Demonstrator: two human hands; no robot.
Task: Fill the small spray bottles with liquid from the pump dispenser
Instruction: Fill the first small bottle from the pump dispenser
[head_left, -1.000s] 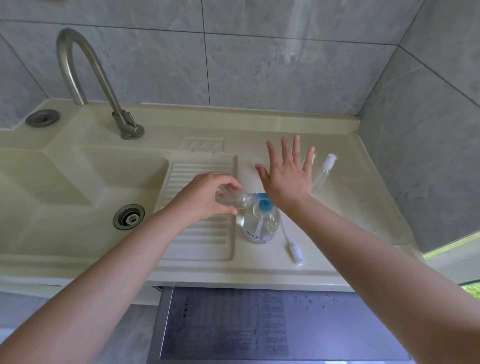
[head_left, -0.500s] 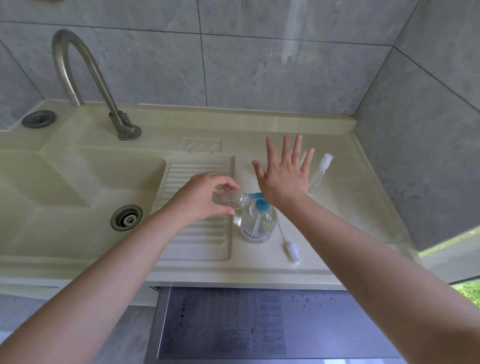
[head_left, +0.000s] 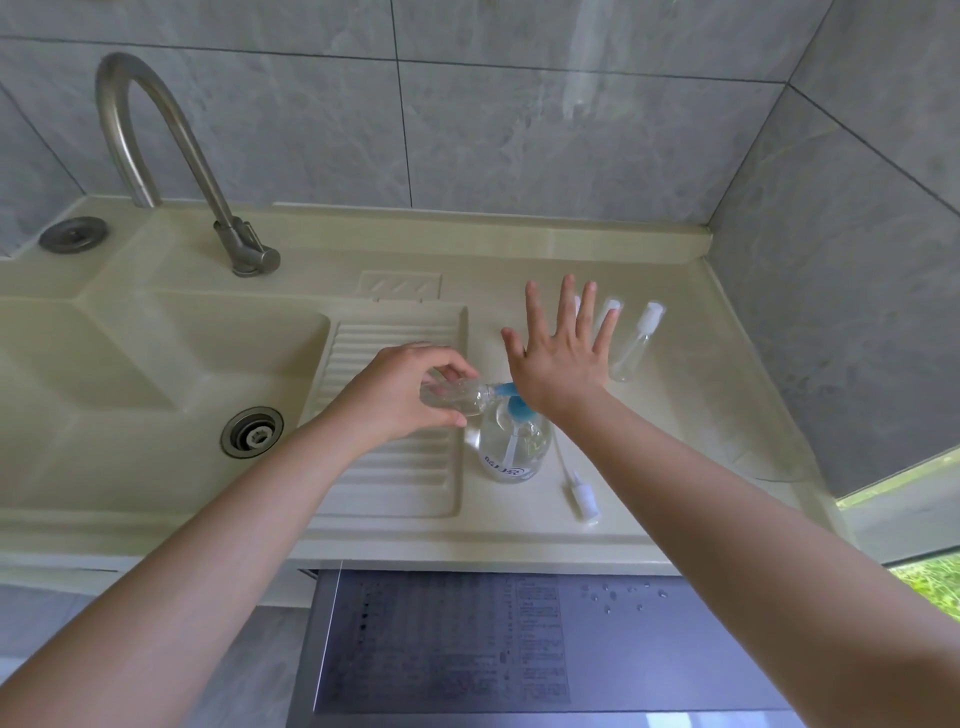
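Observation:
A clear pump dispenser (head_left: 514, 447) with a blue pump head (head_left: 517, 408) stands on the counter right of the drainboard. My left hand (head_left: 405, 389) grips a small clear spray bottle (head_left: 460, 397), tilted sideways with its mouth at the blue nozzle. My right hand (head_left: 563, 353) has its fingers spread straight and its palm heel presses on the pump head. A capped small spray bottle (head_left: 636, 345) lies on the counter to the right; the tops of others (head_left: 612, 305) show behind my right fingers. A loose white sprayer cap with its tube (head_left: 584, 499) lies near the front edge.
The cream sink basin (head_left: 130, 364) with its drain (head_left: 252, 431) and a steel faucet (head_left: 171, 156) are at the left. A ribbed drainboard (head_left: 389, 467) lies under my left hand. Grey tiled walls close the back and right. A grey appliance top (head_left: 519, 649) sits below the counter.
Hardly anything has moved: my right hand stays on the pump head, my left hand holds the small bottle at the nozzle. The view shifted slightly.

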